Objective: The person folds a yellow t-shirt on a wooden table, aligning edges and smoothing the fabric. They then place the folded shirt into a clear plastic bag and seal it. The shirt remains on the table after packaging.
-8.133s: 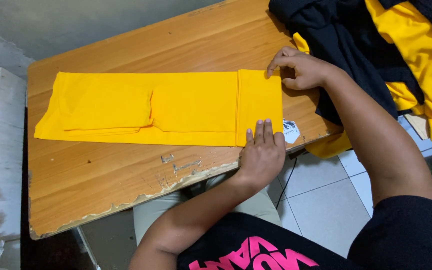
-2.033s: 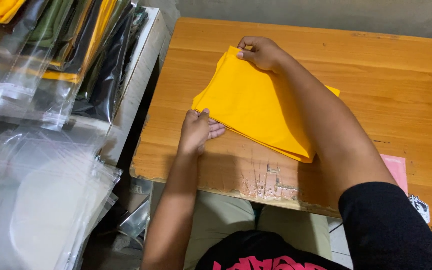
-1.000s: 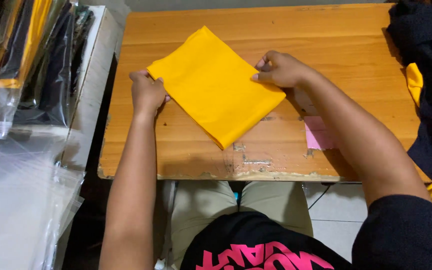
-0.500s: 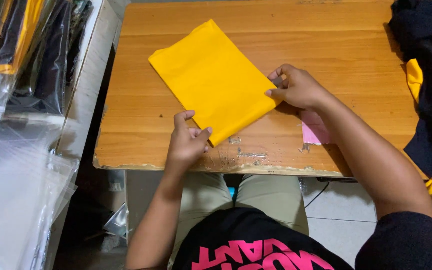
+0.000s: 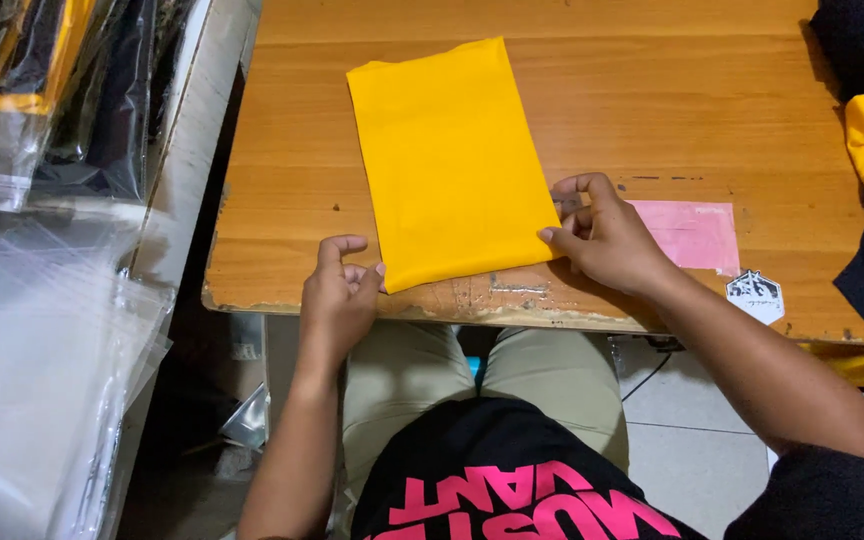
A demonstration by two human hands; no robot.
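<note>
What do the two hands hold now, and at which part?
The folded yellow cloth, at its near edge: the left hand pinches the near-left corner, the right hand the near-right corner.

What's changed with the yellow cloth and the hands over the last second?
The folded yellow cloth turned from a diagonal lie to nearly square with the table. The left hand shifted from its left corner to its near-left corner. The right hand stays at its right edge.

**Black shirt, pale trousers, bare forearms**

The person wears a black short-sleeved shirt (image 5: 512,470) with large pink lettering across the chest, and light khaki trousers (image 5: 472,365). Both forearms are bare, with no watch or rings visible on the left hand (image 5: 340,296) or the right hand (image 5: 607,240).
</note>
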